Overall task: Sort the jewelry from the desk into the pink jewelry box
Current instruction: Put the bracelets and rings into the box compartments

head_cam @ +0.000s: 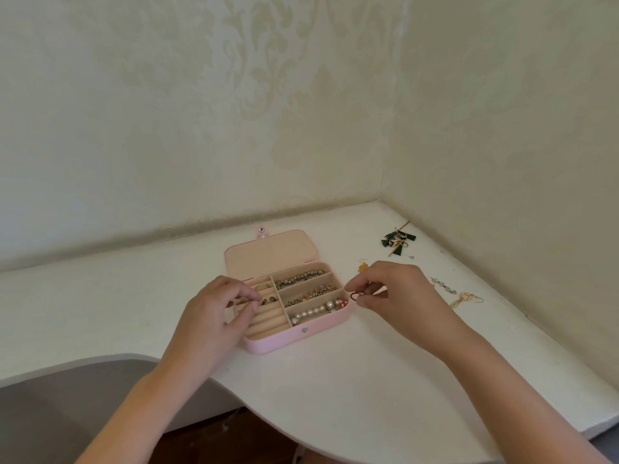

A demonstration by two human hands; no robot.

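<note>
1. Pinched between the thumb and forefinger tips of the right hand point(395, 293): a small dark red ring point(354, 297), held just beside the right end of the open pink jewelry box point(284, 341), above the desk point(335, 380). Other fingers loosely curled.
2. Left hand point(217, 309) curled over the ring rolls point(264, 316), thumb and forefinger nearly meeting. Cannot tell whether anything sits between them.
3. Likely handling of the ring: very light, stiff, smooth, apt to slip or roll. Best kept by the band's edges, then pressed into a slot between rolls.
4. Nearest compartment: a pearl bracelet point(315, 311). Beaded strands in the two behind.
5. Left on the desk, rightward: green tassel earrings point(398, 239), a silver filigree piece point(443, 285), gold drop earrings point(467, 298). Probably delicate and tangle-prone, so best lifted by the hooks.
</note>
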